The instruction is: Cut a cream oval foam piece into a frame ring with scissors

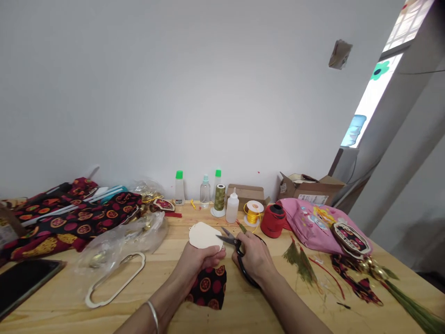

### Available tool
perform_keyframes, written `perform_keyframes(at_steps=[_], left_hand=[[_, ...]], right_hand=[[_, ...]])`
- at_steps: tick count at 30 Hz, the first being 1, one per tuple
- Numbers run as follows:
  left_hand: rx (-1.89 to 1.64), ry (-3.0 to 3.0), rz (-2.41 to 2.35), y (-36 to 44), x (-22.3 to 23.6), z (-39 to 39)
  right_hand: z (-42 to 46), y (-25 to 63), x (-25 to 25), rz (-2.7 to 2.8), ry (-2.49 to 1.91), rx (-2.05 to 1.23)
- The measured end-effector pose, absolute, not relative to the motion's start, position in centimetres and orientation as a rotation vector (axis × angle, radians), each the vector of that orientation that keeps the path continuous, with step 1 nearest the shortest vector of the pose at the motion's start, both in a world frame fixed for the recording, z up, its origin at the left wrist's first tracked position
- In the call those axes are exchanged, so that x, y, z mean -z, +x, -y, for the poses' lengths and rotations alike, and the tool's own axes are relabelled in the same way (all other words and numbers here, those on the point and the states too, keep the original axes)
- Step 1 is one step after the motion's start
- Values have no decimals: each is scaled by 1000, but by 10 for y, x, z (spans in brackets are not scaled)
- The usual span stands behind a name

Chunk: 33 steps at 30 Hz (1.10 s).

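Black red-patterned cloth point(211, 286), cream scalloped plaque point(204, 235)

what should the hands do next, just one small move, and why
Probably one small snip at the edge of the cream panel: the left hand holds it up, and the right hand has the scissors with blades spread, tips at its right side. Whether they touch it, I cannot tell.
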<state>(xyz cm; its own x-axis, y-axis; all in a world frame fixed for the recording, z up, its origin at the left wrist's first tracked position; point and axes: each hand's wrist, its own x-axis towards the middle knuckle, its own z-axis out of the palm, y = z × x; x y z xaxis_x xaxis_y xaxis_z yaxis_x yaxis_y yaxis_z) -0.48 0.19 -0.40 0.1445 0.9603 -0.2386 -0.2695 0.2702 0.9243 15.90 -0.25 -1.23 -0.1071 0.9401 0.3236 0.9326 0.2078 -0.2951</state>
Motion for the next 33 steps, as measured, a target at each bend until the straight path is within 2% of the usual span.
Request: perform_keyframes(at_steps=[14, 25, 33], left_hand=[[-1094, 860, -1018, -10, 4, -7], [-1035, 891, -1033, -2, 1, 1], [-1041, 887, -1031, -11, -2, -6]], right_hand=[[3, 162, 18, 2036, -1655, 20], [1, 166, 15, 1926, -1768, 11], [12, 157, 12, 2123, -1605, 17]])
